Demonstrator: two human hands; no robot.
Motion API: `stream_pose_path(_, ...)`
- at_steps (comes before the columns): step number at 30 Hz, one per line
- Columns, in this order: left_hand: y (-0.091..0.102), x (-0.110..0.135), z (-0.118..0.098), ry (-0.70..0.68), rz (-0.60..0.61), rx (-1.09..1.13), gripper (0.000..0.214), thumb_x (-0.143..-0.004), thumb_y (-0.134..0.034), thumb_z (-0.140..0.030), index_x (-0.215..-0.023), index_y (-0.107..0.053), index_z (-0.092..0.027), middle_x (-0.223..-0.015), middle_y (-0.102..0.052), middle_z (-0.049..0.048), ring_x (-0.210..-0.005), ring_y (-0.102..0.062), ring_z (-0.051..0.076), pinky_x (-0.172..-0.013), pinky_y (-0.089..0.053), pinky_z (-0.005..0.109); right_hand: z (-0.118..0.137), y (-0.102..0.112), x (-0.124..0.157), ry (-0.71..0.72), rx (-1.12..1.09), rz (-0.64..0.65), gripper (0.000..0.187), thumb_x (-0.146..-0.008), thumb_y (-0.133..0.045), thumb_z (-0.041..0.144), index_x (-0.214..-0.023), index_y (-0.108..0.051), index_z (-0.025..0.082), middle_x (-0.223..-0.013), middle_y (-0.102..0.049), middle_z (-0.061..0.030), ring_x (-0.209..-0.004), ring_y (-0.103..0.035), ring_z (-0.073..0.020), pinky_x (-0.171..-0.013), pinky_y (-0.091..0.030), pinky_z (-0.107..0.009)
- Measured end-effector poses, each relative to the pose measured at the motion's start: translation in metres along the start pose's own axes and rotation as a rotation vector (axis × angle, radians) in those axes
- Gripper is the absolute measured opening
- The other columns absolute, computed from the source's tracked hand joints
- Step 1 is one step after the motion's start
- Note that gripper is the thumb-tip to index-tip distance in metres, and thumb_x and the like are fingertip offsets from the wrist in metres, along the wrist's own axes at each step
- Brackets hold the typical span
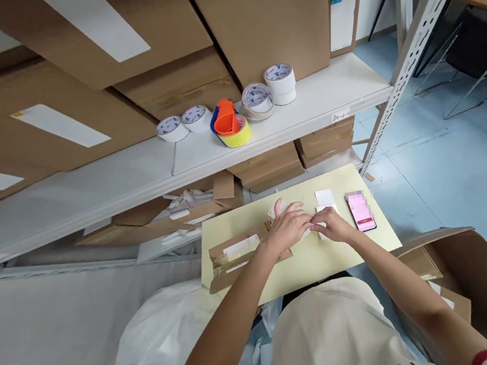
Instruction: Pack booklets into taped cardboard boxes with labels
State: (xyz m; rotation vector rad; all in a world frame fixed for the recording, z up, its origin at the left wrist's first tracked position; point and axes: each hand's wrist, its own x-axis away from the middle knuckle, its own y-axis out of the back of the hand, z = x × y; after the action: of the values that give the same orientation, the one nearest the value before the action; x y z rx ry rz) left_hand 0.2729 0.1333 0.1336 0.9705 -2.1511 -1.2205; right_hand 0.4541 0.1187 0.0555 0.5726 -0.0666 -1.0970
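My left hand and my right hand meet over a small white packet on a pale yellow table top. Both hands have their fingers curled around it, pressing it between them. Only the packet's far edge shows past my left fingers. A flattened brown cardboard piece with white labels lies just left of my left hand. A white card lies beyond my right hand, and a phone with a pink screen sits to its right.
A white shelf holds several tape rolls and an orange tape dispenser, with big cardboard boxes behind. An open box stands at lower right, a white plastic bag at lower left. Blue floor lies to the right.
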Motion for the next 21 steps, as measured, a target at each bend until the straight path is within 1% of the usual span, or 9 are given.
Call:
stream_pose_path(1, -0.001, -0.002, 0.001, -0.001, 0.019, -0.005, 0.025, -0.089, -0.051, -0.024, -0.076, -0.073, -0.028, -0.083, -0.074, 0.0045, -0.112, -0.058, 0.027, -0.114, -0.009, 0.057, 0.000, 0.001, 0.001, -0.006, -0.022, -0.005, 0.039, -0.094, -0.048, 0.052, -0.079, -0.072, 0.025, -0.077, -0.075, -0.0045, -0.069, -0.067, -0.0201, -0.074, -0.044, -0.033)
stream_pose_path(3, -0.002, -0.005, 0.004, 0.012, 0.039, -0.013, 0.028, -0.088, -0.052, -0.023, -0.068, -0.071, -0.026, -0.077, -0.073, 0.0037, -0.097, -0.062, 0.024, -0.112, -0.015, 0.054, -0.001, 0.000, 0.003, -0.041, -0.074, -0.026, 0.039, -0.092, -0.052, 0.054, -0.077, -0.073, 0.024, -0.076, -0.075, -0.0048, -0.066, -0.067, -0.0203, -0.069, -0.045, -0.032)
stream_pose_path(5, -0.002, -0.007, 0.006, 0.039, 0.058, -0.004, 0.028, -0.087, -0.052, -0.022, -0.066, -0.070, -0.025, -0.076, -0.073, 0.0032, -0.091, -0.063, 0.022, -0.110, -0.019, 0.052, -0.002, -0.002, 0.007, -0.082, -0.104, -0.065, 0.039, -0.089, -0.055, 0.056, -0.075, -0.073, 0.025, -0.074, -0.075, -0.0047, -0.065, -0.067, -0.0205, -0.067, -0.046, -0.032)
stream_pose_path(8, -0.004, -0.010, 0.007, 0.097, 0.086, 0.031, 0.028, -0.086, -0.052, -0.025, -0.064, -0.070, -0.024, -0.075, -0.073, 0.0031, -0.088, -0.063, 0.022, -0.109, -0.022, 0.048, -0.004, -0.007, 0.012, -0.108, -0.072, -0.124, 0.039, -0.088, -0.056, 0.057, -0.074, -0.074, 0.025, -0.072, -0.075, -0.0049, -0.064, -0.066, -0.0209, -0.067, -0.046, -0.033)
stream_pose_path(12, -0.011, -0.013, 0.008, 0.163, 0.135, 0.055, 0.027, -0.086, -0.052, -0.030, -0.068, -0.072, -0.025, -0.076, -0.074, 0.0036, -0.087, -0.063, 0.023, -0.108, -0.021, 0.047, -0.006, -0.011, 0.015, -0.113, -0.003, -0.155, 0.039, -0.088, -0.055, 0.058, -0.074, -0.073, 0.026, -0.072, -0.075, -0.0048, -0.068, -0.066, -0.0219, -0.077, -0.047, -0.037)
stream_pose_path(14, -0.013, -0.013, 0.012, 0.188, 0.150, 0.073, 0.026, -0.085, -0.052, -0.029, -0.069, -0.073, -0.025, -0.077, -0.075, 0.0039, -0.086, -0.063, 0.023, -0.106, -0.022, 0.047, -0.007, -0.010, 0.016, -0.104, -0.011, -0.146, 0.039, -0.089, -0.054, 0.057, -0.074, -0.073, 0.026, -0.073, -0.075, -0.0050, -0.069, -0.067, -0.0223, -0.077, -0.048, -0.038)
stream_pose_path(18, -0.011, -0.015, 0.025, 0.250, 0.110, 0.119, 0.025, -0.083, -0.054, -0.030, -0.071, -0.074, -0.024, -0.080, -0.077, 0.0047, -0.081, -0.064, 0.022, -0.099, -0.029, 0.041, -0.011, -0.006, 0.021, -0.088, -0.088, -0.099, 0.034, -0.090, -0.054, 0.050, -0.074, -0.073, 0.027, -0.076, -0.076, -0.0046, -0.070, -0.069, -0.0221, -0.076, -0.050, -0.038)
stream_pose_path(20, -0.008, -0.018, 0.031, 0.282, 0.093, 0.142, 0.023, -0.083, -0.056, -0.032, -0.073, -0.075, -0.025, -0.080, -0.077, 0.0041, -0.079, -0.065, 0.021, -0.095, -0.032, 0.038, -0.013, -0.004, 0.023, -0.096, -0.113, -0.102, 0.025, -0.087, -0.061, 0.048, -0.080, -0.073, 0.027, -0.081, -0.077, -0.0045, -0.077, -0.071, -0.0234, -0.081, -0.050, -0.040)
stream_pose_path(21, -0.007, -0.020, 0.033, 0.294, 0.089, 0.157, 0.023, -0.082, -0.057, -0.034, -0.074, -0.076, -0.025, -0.080, -0.077, 0.0037, -0.079, -0.065, 0.021, -0.094, -0.033, 0.036, -0.015, -0.004, 0.024, -0.102, -0.115, -0.111, 0.021, -0.083, -0.066, 0.047, -0.088, -0.073, 0.027, -0.087, -0.077, -0.0046, -0.083, -0.071, -0.0245, -0.084, -0.050, -0.041)
